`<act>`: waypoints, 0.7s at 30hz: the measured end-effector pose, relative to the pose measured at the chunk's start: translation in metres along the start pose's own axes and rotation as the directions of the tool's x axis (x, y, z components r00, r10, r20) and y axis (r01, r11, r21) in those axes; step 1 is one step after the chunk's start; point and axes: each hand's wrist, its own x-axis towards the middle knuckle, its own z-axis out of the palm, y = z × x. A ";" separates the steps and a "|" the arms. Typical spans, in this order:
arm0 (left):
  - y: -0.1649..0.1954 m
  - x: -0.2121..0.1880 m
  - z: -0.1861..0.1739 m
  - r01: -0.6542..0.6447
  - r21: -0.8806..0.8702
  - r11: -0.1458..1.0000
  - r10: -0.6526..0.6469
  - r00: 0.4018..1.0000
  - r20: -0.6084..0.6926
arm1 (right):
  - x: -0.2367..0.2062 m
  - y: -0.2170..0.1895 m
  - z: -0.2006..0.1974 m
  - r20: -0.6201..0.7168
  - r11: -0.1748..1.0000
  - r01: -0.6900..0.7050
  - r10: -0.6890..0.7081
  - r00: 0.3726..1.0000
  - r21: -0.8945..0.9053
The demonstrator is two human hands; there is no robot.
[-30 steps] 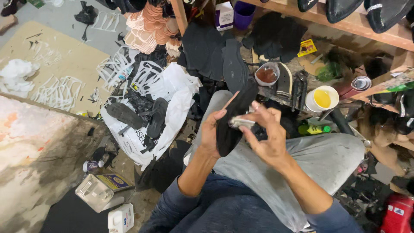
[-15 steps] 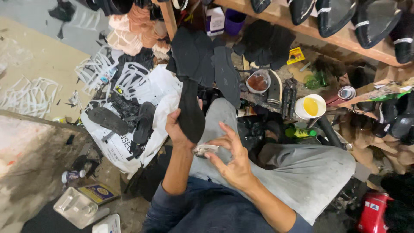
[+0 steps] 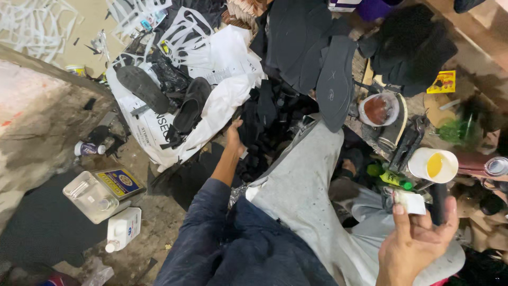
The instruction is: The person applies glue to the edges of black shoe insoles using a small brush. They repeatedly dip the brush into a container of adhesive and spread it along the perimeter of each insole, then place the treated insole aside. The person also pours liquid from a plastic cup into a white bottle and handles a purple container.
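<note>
A small white folded pad is pinched in the right hand; the left hand, its grip hidden, is buried among black rubber pieces.

Light: dim, indoor, falling from above — brightest on the white sack and the grey trousers.
Shadows: heavy among the black pieces near the left hand; detail is lost there.
Glare: mild sheen on the clear plastic container.
Blur: the right hand is slightly soft — the corners too.
Distortion: wide-angle stretch at the edges.
</note>
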 end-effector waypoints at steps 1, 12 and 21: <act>0.002 0.010 0.006 -0.019 -0.046 0.999 0.019 1.000 0.007 | 0.000 0.005 0.000 -0.011 1.000 -0.002 0.002 1.000 -0.008; 0.013 0.061 0.023 -0.259 0.356 0.898 0.353 0.907 -0.230 | -0.004 0.038 -0.011 0.067 1.000 0.019 -0.018 0.998 -0.020; -0.036 -0.039 0.126 -0.791 0.594 0.150 0.671 0.523 0.526 | -0.003 0.020 0.018 0.048 0.974 -0.061 0.073 0.996 -0.216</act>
